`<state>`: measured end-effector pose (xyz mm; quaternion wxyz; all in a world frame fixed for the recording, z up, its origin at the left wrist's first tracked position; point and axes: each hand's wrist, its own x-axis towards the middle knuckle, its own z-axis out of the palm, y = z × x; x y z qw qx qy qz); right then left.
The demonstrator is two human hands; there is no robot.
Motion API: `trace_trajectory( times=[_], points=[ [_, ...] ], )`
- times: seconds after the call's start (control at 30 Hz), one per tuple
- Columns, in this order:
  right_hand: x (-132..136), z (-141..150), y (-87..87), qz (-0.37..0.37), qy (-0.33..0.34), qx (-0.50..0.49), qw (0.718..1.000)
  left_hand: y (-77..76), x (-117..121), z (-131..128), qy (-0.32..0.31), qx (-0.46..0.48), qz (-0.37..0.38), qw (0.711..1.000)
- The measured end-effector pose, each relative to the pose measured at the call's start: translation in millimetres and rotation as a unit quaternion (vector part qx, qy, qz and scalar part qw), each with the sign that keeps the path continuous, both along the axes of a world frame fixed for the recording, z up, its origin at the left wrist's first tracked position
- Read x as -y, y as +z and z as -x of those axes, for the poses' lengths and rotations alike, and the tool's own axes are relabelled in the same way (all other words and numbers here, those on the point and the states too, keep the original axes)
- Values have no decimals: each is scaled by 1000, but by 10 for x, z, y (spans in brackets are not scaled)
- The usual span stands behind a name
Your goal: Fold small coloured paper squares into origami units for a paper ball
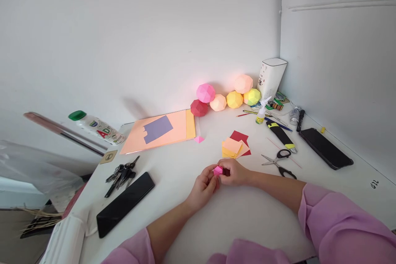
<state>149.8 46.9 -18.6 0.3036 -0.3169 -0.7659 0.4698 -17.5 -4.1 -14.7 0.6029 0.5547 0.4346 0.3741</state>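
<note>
1. Pink paper, folded small, sits between two hands above the near part of a white bench (173,165); the pink paper piece (218,170) is nearer the worker than the stack of coloured cut sheets (232,146).

2. Both hands grasp the piece: the left hand (201,187) pinches it from one side with thumb and fingers, while the right hand (235,172) grips from the other, fingers curled. A dark red patch shows beside the right fingers; what it is cannot be told.

3. Handwork on the small piece, likely creasing or joining its faces, appears to be the step in hand. Scissors (275,160) lie spread to the right, and a glue bottle (260,115) stands farther back, both untouched.

4. Next, the work seems to call for a steady hold from one hand and a light, exact press from the other, edges lined up without crushing the paper.

5. Beyond, another small pink piece (199,139) rests beside the peach sheet (133,142), and faceted paper balls (206,93) cluster along the wall.
</note>
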Motion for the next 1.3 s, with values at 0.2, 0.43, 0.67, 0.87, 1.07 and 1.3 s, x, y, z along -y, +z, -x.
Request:
trace_trajectory(
  times=[0.2,0.43,0.67,0.87,1.07,1.3],
  points=[
    [-8,0,-5,-9,1,-11,1000,71,-4,-10,-3,0,8,1000],
    [-20,-3,-43,15,-13,-22,1000,49,-43,17,-10,24,25,999],
    [-8,-7,9,15,-18,-22,999,73,-93,58,-23,58,53,997],
    [-21,-27,-13,-2,-4,-9,1000,37,-114,102,-36,68,46,996],
    [-38,-33,-19,16,0,-16,1000,5,-151,95,-18,83,40,996],
    [-31,-28,19,66,-2,-24,998,105,46,-200,217,100,82,968]
  ],
)
